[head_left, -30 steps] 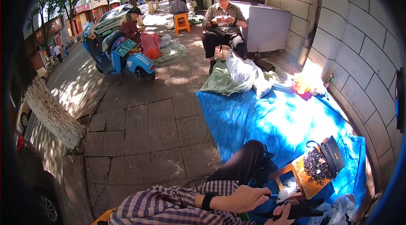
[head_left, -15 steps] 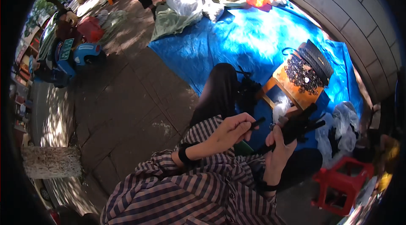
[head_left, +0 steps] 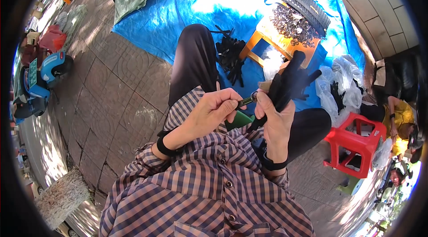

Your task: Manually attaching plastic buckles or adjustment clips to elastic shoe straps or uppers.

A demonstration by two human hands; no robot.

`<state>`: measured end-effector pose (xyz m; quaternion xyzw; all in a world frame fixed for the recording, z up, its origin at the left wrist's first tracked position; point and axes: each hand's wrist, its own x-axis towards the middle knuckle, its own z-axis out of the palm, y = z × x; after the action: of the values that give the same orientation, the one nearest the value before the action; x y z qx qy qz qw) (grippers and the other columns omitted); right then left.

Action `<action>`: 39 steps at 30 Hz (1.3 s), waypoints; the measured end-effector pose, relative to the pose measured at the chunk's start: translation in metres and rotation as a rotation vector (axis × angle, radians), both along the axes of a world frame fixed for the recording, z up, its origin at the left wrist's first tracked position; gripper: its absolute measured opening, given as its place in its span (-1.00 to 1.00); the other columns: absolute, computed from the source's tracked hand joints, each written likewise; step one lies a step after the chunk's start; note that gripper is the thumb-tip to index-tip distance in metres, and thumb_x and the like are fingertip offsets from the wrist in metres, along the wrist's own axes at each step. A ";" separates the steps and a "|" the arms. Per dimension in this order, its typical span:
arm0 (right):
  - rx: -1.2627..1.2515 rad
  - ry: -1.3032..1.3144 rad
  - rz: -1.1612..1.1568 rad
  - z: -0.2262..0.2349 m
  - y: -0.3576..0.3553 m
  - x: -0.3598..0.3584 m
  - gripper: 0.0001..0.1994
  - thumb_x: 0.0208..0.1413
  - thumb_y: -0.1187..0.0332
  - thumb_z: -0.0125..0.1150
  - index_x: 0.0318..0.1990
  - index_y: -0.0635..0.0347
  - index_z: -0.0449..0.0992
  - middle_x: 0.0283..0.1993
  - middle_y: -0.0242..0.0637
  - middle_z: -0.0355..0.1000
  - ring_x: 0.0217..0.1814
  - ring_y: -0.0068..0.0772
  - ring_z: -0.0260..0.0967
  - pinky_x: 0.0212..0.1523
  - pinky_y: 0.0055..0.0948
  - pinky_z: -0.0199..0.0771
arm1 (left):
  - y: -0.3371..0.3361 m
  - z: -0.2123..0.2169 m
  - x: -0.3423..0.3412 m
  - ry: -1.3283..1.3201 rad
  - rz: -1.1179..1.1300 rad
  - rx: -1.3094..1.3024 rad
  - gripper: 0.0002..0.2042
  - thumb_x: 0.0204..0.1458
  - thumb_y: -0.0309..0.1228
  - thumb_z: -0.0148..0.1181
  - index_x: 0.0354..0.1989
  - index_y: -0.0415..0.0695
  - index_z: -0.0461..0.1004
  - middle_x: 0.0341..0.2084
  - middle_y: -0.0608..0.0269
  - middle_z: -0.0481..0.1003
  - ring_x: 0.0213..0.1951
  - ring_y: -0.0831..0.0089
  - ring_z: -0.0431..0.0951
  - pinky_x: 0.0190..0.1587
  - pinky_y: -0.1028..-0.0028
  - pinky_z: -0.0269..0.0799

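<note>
Glare whitens blue tarp (head_left: 223, 7); dappled shade, edges bent, corners black

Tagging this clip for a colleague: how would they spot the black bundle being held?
Find the blue tarp, then the orange stool on it. Just below that stool in view, the right hand grips the black bundle of long pieces. Unlike the black heap lying on the tarp, this one is held.

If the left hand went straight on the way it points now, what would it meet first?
Probably the right hand, just ahead past the short dark piece that the left hand holds, though depth is unclear.
</note>
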<state>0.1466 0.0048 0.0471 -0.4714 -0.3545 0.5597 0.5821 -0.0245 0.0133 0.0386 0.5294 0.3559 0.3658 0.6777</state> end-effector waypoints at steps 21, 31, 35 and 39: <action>-0.249 0.028 0.077 -0.024 0.006 -0.025 -0.87 0.01 0.49 0.17 -0.27 0.26 0.39 -0.63 -0.52 0.21 -0.70 -0.73 0.08 -0.71 -0.69 -0.01 | 0.003 -0.029 0.001 -0.143 0.199 0.052 -0.81 0.16 -0.33 -0.01 -0.12 -0.13 0.28 -0.51 0.43 0.30 -0.53 0.70 0.30 -0.47 0.66 0.24; -0.163 -0.150 0.068 -0.023 -0.012 0.000 -0.73 -0.09 0.54 0.23 -0.21 0.29 0.33 -0.57 -0.42 0.23 -0.74 -0.67 0.14 -0.80 -0.68 0.08 | -0.018 -0.013 0.010 0.152 0.153 0.258 -0.80 -0.01 -0.36 0.18 -0.31 -0.17 0.34 -0.67 0.30 0.34 -0.58 0.59 0.26 -0.52 0.55 0.16; -0.147 -0.260 -0.047 -0.014 -0.018 -0.003 -0.82 -0.06 0.52 0.21 -0.28 0.29 0.38 -0.57 -0.45 0.24 -0.66 -0.71 0.17 -0.66 -0.68 0.13 | -0.012 -0.002 0.014 0.284 0.157 0.355 -0.80 -0.09 -0.36 0.20 -0.38 -0.16 0.35 -0.65 0.18 0.41 -0.59 0.34 0.40 -0.53 0.45 0.26; -0.008 -0.377 -0.042 0.001 -0.010 -0.006 -0.79 -0.02 0.50 0.25 -0.22 0.34 0.42 -0.46 -0.48 0.32 -0.47 -0.73 0.25 -0.44 -0.70 0.27 | -0.003 0.008 0.009 0.420 0.306 0.657 -0.84 -0.21 -0.45 0.27 -0.43 -0.16 0.45 -0.66 0.19 0.41 -0.65 0.38 0.46 -0.59 0.49 0.33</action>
<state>0.1401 -0.0049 0.0485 -0.5774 -0.4453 0.4504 0.5151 -0.0152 0.0100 0.0465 0.7216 0.4252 0.4405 0.3233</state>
